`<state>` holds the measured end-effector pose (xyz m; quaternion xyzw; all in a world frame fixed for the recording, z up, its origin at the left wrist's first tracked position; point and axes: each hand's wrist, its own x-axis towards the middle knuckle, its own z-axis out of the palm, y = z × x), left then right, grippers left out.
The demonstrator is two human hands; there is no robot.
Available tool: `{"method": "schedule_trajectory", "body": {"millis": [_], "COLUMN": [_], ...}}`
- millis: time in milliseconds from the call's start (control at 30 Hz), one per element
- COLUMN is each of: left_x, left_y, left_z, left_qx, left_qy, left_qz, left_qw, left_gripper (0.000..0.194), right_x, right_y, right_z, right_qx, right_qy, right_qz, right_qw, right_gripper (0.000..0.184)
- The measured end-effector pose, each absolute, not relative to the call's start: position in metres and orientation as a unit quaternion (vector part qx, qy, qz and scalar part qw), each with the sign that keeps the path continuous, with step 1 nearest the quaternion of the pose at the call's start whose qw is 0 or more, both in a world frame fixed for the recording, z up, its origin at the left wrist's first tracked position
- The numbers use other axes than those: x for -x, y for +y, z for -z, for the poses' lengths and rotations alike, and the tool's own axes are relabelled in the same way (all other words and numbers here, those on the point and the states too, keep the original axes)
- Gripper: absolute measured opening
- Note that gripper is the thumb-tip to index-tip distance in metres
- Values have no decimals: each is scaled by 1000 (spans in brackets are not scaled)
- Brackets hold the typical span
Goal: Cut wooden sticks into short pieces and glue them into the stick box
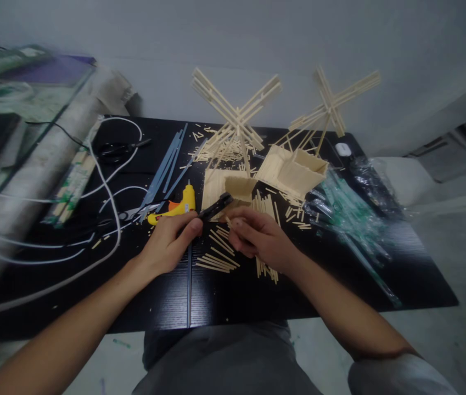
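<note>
My left hand (173, 240) is closed around a slim black tool (217, 206), whose far end points up and right; its exact kind is unclear. Close beside it, my right hand (259, 237) pinches a short wooden stick (228, 221), mostly hidden by the fingers. Cut wooden sticks (216, 260) lie on the black table (162, 299) below and between the hands. Just past the left hand rests a yellow glue gun (181, 204), nozzle up. Behind the hands stands a wooden windmill model (215, 184) with crossed blades.
A second windmill model (294, 170) stands to the right, beside crumpled clear plastic wrapping (352, 211). Blue-grey glue sticks (166, 164) and black scissors (113, 152) lie at the back left. A white cable (111, 206) loops across the left side. Stick scraps (233, 151) are heaped behind.
</note>
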<state>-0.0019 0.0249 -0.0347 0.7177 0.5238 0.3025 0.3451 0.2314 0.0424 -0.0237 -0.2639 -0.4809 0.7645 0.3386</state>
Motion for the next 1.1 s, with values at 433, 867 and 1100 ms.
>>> {"method": "schedule_trajectory", "body": {"millis": [433, 867, 1100], "left_x": [2, 18, 15], "left_y": [26, 39, 37], "left_z": [28, 7, 20], "left_qx": [-551, -432, -487], "left_qy": [489, 429, 469], "left_qz": [-404, -669, -615], "left_qw": [543, 427, 406], "left_gripper": [43, 19, 22], "right_x": [-245, -247, -240], "right_y": [58, 56, 49], "right_z": [22, 31, 46], "right_qx": [374, 486, 517], "right_qy": [-478, -760, -802], "right_qz": [-613, -380, -286], "right_qw": [506, 206, 92], "right_gripper": [39, 18, 16]}}
